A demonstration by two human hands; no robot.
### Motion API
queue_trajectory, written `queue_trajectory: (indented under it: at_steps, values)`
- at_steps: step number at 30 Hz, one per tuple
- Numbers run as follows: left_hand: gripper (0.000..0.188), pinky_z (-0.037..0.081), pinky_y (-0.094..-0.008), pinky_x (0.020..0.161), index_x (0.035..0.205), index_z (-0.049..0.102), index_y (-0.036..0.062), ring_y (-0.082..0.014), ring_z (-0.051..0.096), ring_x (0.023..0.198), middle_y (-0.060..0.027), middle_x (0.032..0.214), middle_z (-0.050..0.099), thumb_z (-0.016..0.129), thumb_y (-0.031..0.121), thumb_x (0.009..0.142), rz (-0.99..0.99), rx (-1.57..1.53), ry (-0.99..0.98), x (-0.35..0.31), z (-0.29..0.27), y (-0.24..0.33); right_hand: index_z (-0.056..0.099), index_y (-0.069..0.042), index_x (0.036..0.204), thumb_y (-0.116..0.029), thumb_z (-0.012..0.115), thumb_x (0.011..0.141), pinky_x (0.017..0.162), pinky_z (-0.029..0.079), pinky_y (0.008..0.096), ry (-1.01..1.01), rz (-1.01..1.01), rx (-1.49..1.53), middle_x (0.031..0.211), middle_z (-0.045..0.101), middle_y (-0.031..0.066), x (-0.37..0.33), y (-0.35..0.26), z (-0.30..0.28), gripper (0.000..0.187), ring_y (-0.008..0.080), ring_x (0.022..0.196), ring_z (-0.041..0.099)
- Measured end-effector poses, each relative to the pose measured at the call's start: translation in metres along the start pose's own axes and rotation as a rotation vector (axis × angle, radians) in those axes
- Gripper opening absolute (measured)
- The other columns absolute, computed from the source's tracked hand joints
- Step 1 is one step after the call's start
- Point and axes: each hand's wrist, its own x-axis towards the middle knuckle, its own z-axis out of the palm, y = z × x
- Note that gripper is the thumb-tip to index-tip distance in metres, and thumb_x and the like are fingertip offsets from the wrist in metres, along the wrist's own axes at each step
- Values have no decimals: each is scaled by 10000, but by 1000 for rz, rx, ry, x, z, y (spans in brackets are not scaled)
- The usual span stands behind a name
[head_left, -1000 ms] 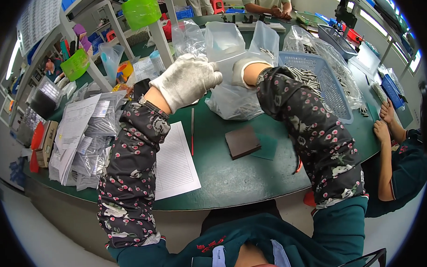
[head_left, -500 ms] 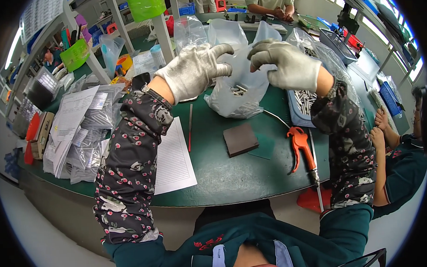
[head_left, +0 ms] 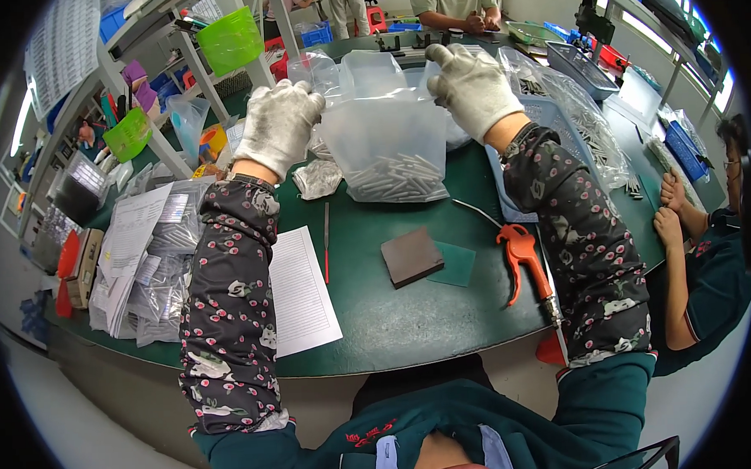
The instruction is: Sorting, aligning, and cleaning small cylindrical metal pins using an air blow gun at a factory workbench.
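A translucent plastic bag stands upright on the green table, with many small metal pins piled at its bottom. Its top is pulled wide between my two gloved hands. My left hand, in a white glove, is closed at the bag's upper left edge. On the other side my right hand, gloved too, has its fingers curled on the upper right edge. A crumpled whitish cloth or glove lies just left of the bag.
In front lie a dark brown block, a green sheet, an orange air gun, a thin red-handled tool and a printed form. A blue basket stands right. Bagged parts with papers are stacked left. A co-worker sits at right.
My hands have moved apart, stretching the bag's top between them. The bag, gathered and slumped before, now stands tall and flat-fronted. The view has shifted slightly.
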Motion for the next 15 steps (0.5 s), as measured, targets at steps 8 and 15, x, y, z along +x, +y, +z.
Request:
queue_trajectory:
  at_steps: [8, 15]
  values:
    - [316, 502, -374, 737, 981, 614, 143, -276, 614, 873, -37, 959, 618, 654, 50, 682, 197, -256, 77, -12, -4, 5, 601, -102, 1019, -53, 590, 741, 784, 497, 414, 216, -45, 327, 1017, 582, 105, -41, 7, -28, 283, 312, 957, 583]
    - [529, 503, -370, 763, 1216, 556, 165, -249, 628, 859, -55, 1107, 598, 672, 40, 715, 187, -401, 323, -38, -47, 32, 607, -98, 805, -121, 628, 621, 660, 474, 399, 117, -244, 413, 781, 607, 85, -172, -47, -222, 186, 235, 706, 613]
